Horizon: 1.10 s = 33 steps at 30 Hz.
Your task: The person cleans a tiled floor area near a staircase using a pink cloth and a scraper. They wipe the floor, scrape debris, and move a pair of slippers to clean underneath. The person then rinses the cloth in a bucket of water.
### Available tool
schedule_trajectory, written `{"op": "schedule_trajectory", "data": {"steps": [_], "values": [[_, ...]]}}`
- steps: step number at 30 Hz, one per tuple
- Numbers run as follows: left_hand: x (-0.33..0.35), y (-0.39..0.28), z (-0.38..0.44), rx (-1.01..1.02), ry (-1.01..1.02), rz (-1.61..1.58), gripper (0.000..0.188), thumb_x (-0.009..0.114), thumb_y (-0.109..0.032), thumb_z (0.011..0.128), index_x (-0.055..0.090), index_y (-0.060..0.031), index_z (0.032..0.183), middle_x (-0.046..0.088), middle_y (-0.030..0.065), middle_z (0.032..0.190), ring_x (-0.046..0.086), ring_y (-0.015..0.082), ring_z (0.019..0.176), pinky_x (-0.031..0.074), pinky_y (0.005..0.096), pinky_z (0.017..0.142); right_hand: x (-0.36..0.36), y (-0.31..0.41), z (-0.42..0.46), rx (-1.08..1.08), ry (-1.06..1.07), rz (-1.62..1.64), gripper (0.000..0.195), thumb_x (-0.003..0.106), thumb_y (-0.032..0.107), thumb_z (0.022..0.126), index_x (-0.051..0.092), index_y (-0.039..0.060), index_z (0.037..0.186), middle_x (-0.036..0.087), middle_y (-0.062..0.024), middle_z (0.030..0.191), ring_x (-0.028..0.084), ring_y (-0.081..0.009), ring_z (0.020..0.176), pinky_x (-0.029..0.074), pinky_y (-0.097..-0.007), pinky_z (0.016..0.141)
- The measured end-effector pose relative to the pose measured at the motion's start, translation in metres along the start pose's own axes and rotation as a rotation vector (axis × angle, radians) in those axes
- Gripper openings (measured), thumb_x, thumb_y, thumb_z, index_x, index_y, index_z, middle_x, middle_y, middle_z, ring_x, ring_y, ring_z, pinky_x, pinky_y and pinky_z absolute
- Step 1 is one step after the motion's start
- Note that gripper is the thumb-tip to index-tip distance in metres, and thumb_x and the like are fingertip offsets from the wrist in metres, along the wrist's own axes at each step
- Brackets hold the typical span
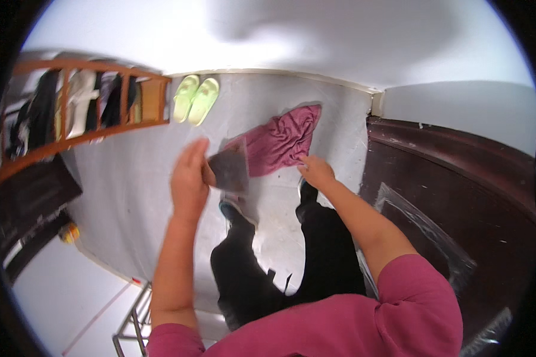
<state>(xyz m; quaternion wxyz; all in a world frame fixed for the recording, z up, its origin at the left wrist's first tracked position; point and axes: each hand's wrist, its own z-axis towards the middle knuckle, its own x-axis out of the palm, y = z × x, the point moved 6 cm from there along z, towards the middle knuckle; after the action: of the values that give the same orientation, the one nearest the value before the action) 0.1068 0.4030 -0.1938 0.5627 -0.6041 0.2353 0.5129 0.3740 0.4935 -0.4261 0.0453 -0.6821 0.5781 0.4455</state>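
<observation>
My left hand [191,180] is shut on a greyish-brown, see-through rectangular sheet [230,168], its fingers blurred. Whether the sheet is plastic or glass I cannot tell. Behind the sheet's right edge a crumpled maroon cloth [279,140] begins and spreads to the upper right. My right hand [318,171] pinches the cloth's lower right edge between thumb and fingers. How much of the cloth rests on the floor is unclear. Both hands are out in front of my legs, above my shoes.
Light-green slippers [197,99] stand on the grey floor [129,178] by the wall. At the left is an orange-brown wooden rack [116,127] with shoes. A dark reddish-brown panel [429,201] runs along the right. A metal frame [136,321] stands at the lower left.
</observation>
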Motion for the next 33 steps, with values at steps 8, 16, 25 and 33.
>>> {"op": "schedule_trajectory", "data": {"steps": [8,16,25,33], "values": [[0.085,0.007,0.177,0.76,-0.205,0.914,0.076,0.047,0.017,0.069,0.038,-0.025,0.132,0.031,-0.0001,0.141,0.032,0.0233,0.128,0.032,0.039,0.104,0.093,-0.062,0.166,0.196,-0.027,-0.179,0.072,0.057,0.052,0.076,0.025,0.033,0.138,0.001,-0.0162,0.147,0.016,-0.042,0.13,0.031,-0.0561,0.095],[0.133,-0.024,0.253,0.902,-0.484,0.986,0.085,0.06,0.007,0.07,0.027,-0.0387,0.135,0.029,-0.0009,0.141,0.032,0.0207,0.128,0.034,0.0371,0.105,0.116,-0.155,0.19,-0.129,-0.678,0.115,0.02,0.055,0.004,0.067,0.057,0.0091,0.086,0.057,-0.0102,0.094,0.053,-0.0313,0.092,0.046,-0.0409,0.075],[0.141,0.018,0.263,0.745,-0.364,1.013,0.073,0.053,0.009,0.075,0.035,-0.0299,0.133,0.032,0.0079,0.138,0.039,0.0269,0.119,0.046,0.0386,0.09,-0.079,-0.334,0.22,0.546,-0.971,-0.132,0.057,0.056,0.024,0.076,0.038,-0.0006,0.125,0.039,-0.0196,0.128,0.032,-0.0333,0.121,0.027,-0.043,0.101],[0.139,0.001,0.256,0.873,-0.235,0.873,0.068,0.046,0.014,0.077,0.034,-0.0167,0.136,0.039,0.0038,0.135,0.045,0.0152,0.088,0.046,0.0233,0.064,-0.062,-0.348,0.26,0.552,-0.88,0.123,0.044,0.063,0.011,0.064,0.055,0.0061,0.107,0.055,-0.0113,0.108,0.047,-0.0337,0.103,0.039,-0.0403,0.09]]}}
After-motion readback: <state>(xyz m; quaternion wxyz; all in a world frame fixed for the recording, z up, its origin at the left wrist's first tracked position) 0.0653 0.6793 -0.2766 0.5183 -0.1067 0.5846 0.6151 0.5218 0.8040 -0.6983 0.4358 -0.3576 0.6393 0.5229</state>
